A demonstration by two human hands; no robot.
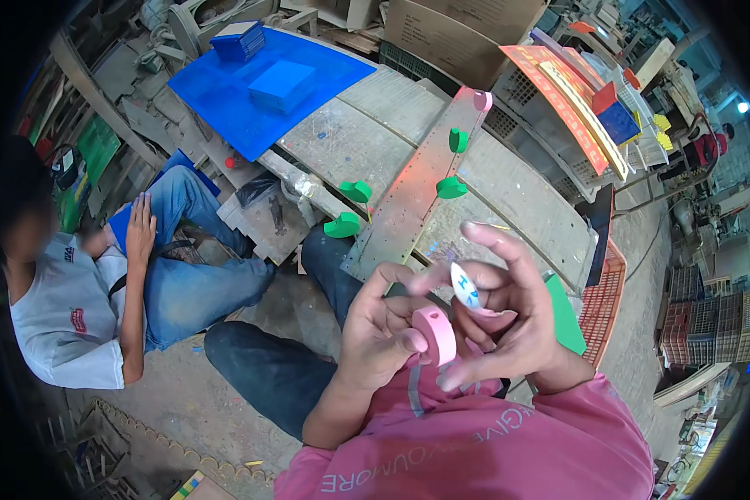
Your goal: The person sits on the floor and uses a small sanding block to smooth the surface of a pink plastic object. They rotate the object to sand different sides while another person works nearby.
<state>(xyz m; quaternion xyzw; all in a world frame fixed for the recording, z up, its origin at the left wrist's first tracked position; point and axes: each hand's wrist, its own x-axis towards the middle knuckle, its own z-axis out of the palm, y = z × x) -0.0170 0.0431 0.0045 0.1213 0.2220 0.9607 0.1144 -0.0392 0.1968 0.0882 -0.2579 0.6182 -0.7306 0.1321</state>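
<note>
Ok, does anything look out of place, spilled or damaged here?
Nothing clearly spilled or broken; the rounded pink piece in the left hand shows no obvious damage. The reddish board has patchy, worn-looking paint, and the lone small pink part at its far end looks odd beside the green pieces.

Pink all over on the chunky little piece point(442, 335). White with blue marks on the small pointed thing point(465, 287). Pink on the shirt point(550, 454), with pale letters. Dark blue on the trousers point(271, 379). Bright green on the leaf shapes point(342, 224). Red and grey on the long board point(414, 183), with dark dots. Bright blue on the sheet point(333, 75). Orange criss-cross on the basket point(606, 304). White on the other person's top point(67, 342), with a red patch.
</note>
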